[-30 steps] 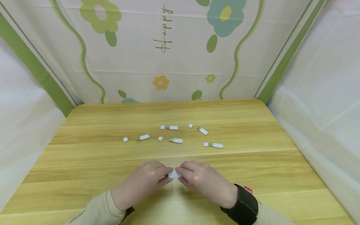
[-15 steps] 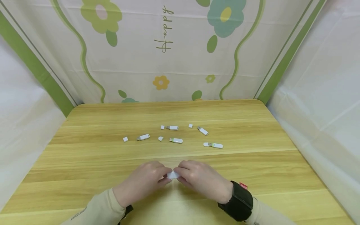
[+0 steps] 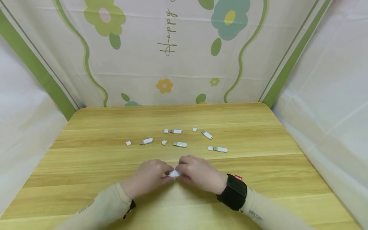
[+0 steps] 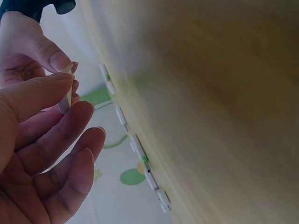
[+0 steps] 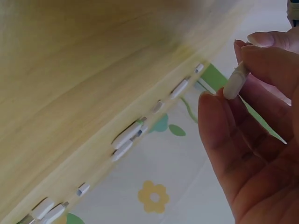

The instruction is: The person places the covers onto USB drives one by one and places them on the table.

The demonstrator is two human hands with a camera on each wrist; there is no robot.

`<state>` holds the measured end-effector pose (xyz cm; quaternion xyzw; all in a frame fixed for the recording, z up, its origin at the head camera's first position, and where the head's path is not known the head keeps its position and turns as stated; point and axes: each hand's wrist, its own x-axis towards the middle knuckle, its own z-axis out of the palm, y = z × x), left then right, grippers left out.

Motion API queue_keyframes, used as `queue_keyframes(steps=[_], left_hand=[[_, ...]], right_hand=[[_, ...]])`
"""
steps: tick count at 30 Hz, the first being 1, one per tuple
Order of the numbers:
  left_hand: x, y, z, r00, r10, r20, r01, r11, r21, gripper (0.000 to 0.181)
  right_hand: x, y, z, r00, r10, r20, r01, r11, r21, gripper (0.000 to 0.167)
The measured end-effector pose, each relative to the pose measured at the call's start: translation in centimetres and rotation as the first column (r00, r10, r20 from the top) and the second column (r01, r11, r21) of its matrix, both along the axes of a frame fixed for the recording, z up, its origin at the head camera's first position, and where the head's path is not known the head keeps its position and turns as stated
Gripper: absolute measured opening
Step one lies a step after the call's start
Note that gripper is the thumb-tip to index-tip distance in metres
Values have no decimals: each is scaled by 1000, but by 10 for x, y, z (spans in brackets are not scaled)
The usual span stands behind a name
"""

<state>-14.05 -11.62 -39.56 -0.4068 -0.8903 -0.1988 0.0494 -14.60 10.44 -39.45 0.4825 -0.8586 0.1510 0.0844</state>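
Observation:
Both hands meet over the near middle of the table, pinching one small white piece (image 3: 174,173) between them. The left hand (image 3: 146,179) grips its left end with thumb and fingers; the right hand (image 3: 201,174) pinches the right end. In the left wrist view the white piece (image 4: 66,100) shows thin and edge-on, between the thumb and fingers of the left hand (image 4: 51,140). In the right wrist view its rounded white end (image 5: 234,84) sticks out from the fingertips of the right hand (image 5: 252,126). Fingers cover most of the piece, so whether it is one part or two I cannot tell.
Beyond the hands lie uncapped white USB sticks (image 3: 148,141) (image 3: 176,131) (image 3: 207,134), two with green bands (image 3: 180,144) (image 3: 220,149). Small white caps (image 3: 128,143) (image 3: 164,142) (image 3: 194,129) lie near them. A flowered cloth (image 3: 189,60) hangs behind the wooden table (image 3: 86,159).
Both hands, still pinching the white piece, have moved slightly up and left in the head view. The right forearm has shifted inward. The items on the table lie as before.

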Motion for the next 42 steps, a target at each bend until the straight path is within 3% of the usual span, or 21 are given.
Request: queue_keyframes(steps=[6, 11, 21, 28, 37, 42], left_hand=[[-16, -3, -10, 999, 31, 40, -30, 999, -24, 4], [-28, -4, -13, 998, 48, 48, -46, 998, -50, 5], [-54, -4, 2, 990, 48, 130, -26, 986, -167, 11], [-74, -1, 7, 982, 73, 177, -27, 969, -247, 15], [-92, -1, -2, 974, 120, 192, -56, 949, -310, 6], [-97, -1, -3, 959, 160, 235, -74, 939, -336, 4]], right_hand=[[-17, -7, -6, 998, -17, 59, 14, 999, 42, 10], [-30, -15, -8, 996, -33, 79, 27, 996, 81, 5], [-55, -30, -6, 988, -70, 134, 46, 984, 174, 4], [-74, -35, -12, 978, -67, 195, 40, 989, 140, 7], [-86, -38, -15, 971, -66, 230, 35, 990, 136, 7], [-89, -39, -15, 946, -114, 303, 78, 988, 131, 4]])
